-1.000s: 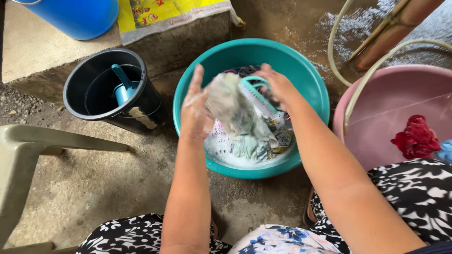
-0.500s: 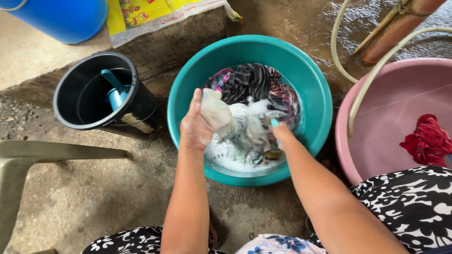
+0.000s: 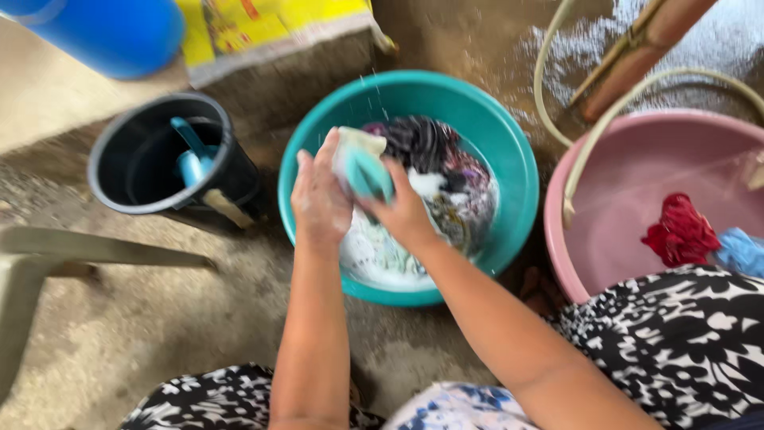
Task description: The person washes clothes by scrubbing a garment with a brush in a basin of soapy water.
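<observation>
My left hand (image 3: 320, 199) grips a pale wet cloth (image 3: 360, 143) above the near left side of a teal basin (image 3: 509, 167). My right hand (image 3: 404, 211) holds a teal scrub brush (image 3: 368, 173) pressed against that cloth. Both hands are blurred by motion. The basin holds soapy water and dark and patterned laundry (image 3: 430, 147).
A black bucket (image 3: 135, 195) with a blue dipper (image 3: 189, 163) stands at the left. A pink basin (image 3: 637, 171) at the right holds water, a red cloth (image 3: 680, 229) and a blue cloth (image 3: 740, 251). A hose (image 3: 577, 171) runs into it. A blue drum (image 3: 119, 36) stands behind.
The hands dipped the cloth into the teal basin, then lifted it again toward the basin's left side, with the brush now on the cloth.
</observation>
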